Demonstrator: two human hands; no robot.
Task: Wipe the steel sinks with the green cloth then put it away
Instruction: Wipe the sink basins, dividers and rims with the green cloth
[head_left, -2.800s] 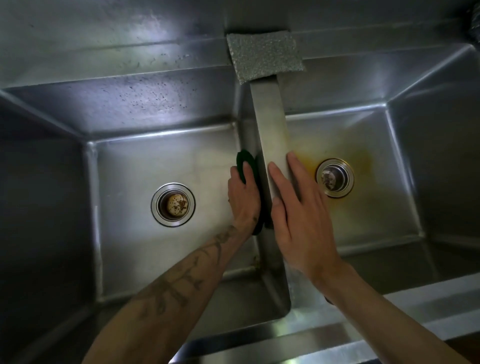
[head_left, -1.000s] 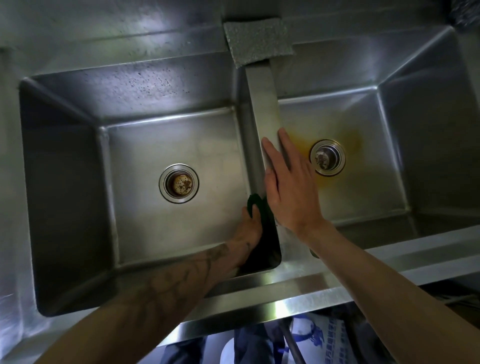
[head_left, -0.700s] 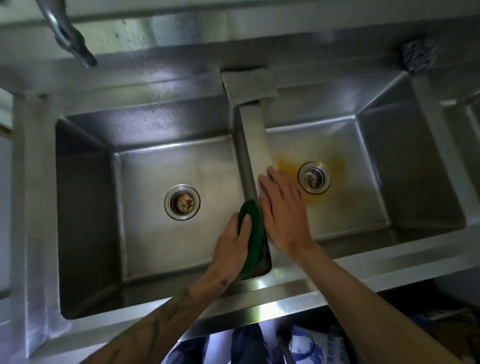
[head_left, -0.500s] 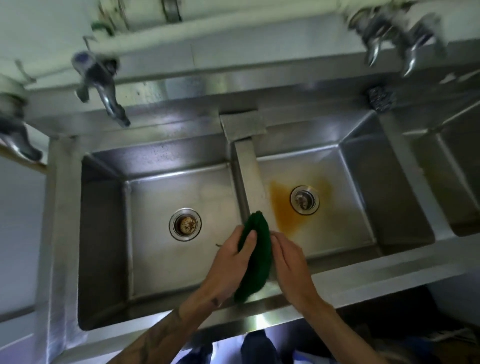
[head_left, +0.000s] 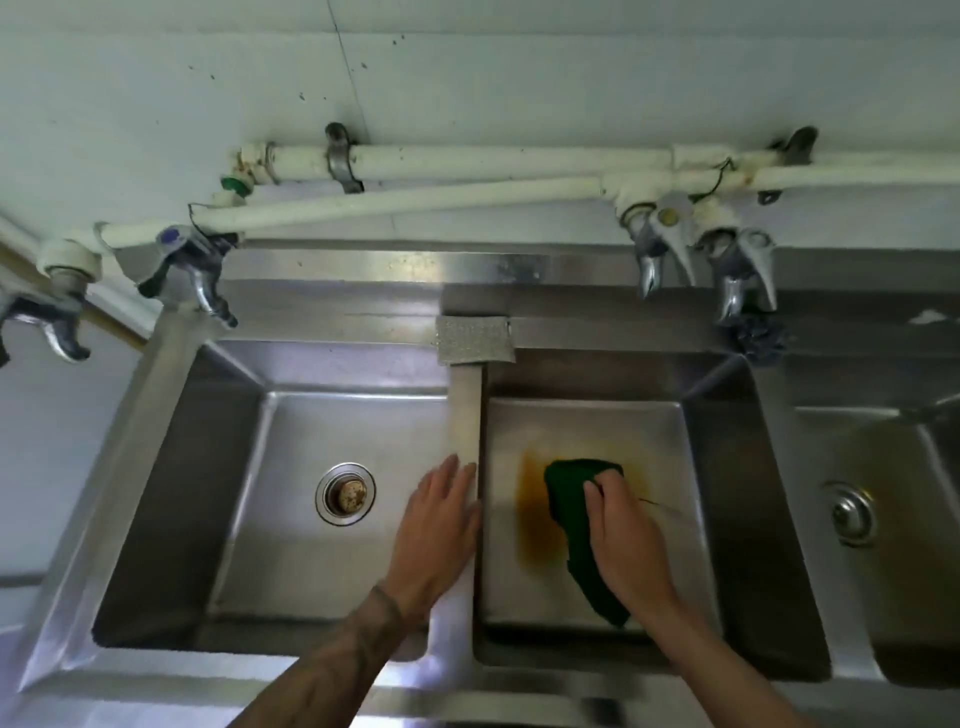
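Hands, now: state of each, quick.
Left hand: open, resting flat on the sink divider.
Right hand: gripping the green cloth over the brown stain.

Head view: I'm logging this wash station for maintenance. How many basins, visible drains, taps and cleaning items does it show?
Basins: 3
Drains in view: 2, middle one hidden
Taps: 4
Cleaning items: 3 (green cloth, grey pad, dark scrubber)
Total: 12
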